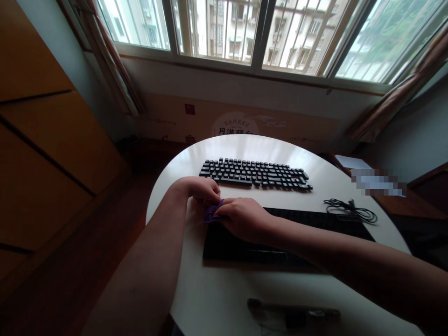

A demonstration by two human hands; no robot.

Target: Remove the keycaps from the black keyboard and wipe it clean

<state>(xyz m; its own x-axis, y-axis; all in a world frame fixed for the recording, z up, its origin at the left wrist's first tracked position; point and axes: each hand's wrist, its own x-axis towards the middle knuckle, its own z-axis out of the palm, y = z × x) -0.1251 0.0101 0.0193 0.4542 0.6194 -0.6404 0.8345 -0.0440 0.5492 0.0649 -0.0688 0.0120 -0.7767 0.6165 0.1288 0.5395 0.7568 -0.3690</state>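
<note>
A purple cloth [212,213] is bunched at the far left corner of a black keyboard base [241,249]. My right hand [245,217] is closed on the cloth, its fingers pressing it against that corner. Just beyond, my left hand [205,189] is curled with its fingers touching or very near the cloth; what it grips is hidden. Black keycaps [257,175] lie behind the base, set out in rows in a keyboard's layout. Part of the base is covered by my right forearm.
A round white table [196,289] carries all this. A coiled black cable [353,211] lies at the right. Near the front edge is a blurred dark long object [294,315]. Beyond the table stand a brown side table [420,205], a wooden cabinet [52,140] and a barred window [224,32].
</note>
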